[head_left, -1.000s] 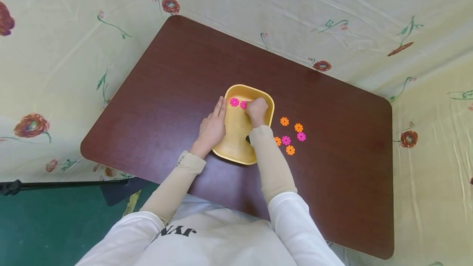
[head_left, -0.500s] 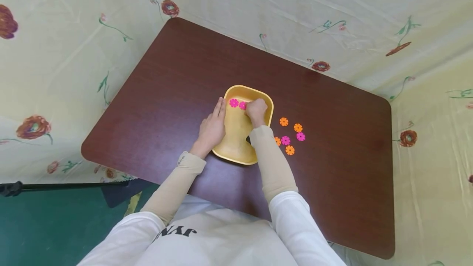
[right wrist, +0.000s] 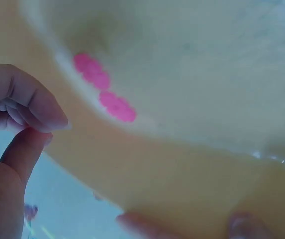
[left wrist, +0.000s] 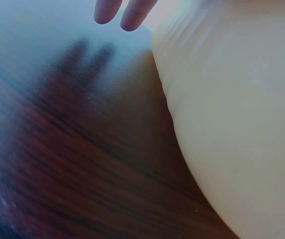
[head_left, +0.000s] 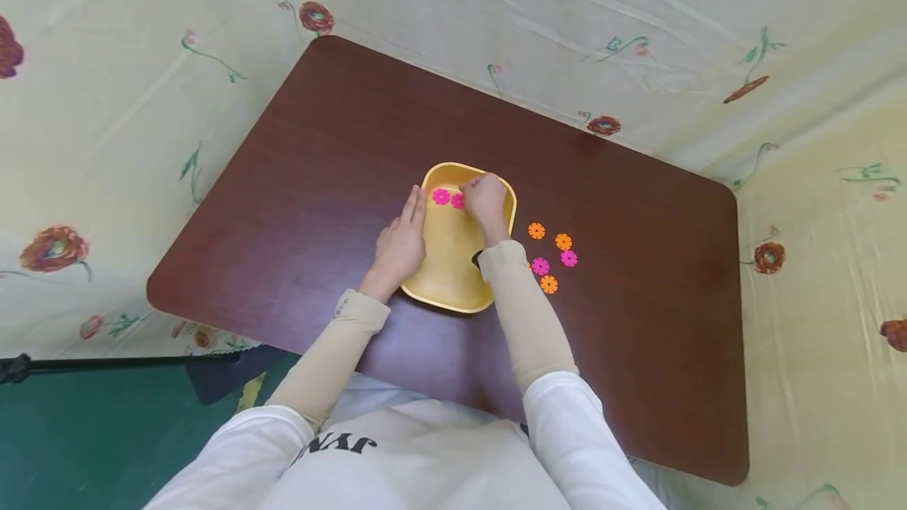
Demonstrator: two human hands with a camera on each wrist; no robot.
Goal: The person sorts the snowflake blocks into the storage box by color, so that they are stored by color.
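Over the yellow tray [head_left: 442,290] on a brown table [head_left: 298,171], the right hand [head_left: 486,199] hovers, fingers curled with thumb and fingertips together, by two pink discs [head_left: 442,196]; the left hand [head_left: 399,245] lies flat, fingers straight, against the tray's side.

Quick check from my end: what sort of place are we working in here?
Probably a makeshift recording setup, not a lived-in room. A dark wooden table stands against floral cloth draped as a backdrop, with a dark stand on the green floor. A yellow tray and small flower discs lie on the table.
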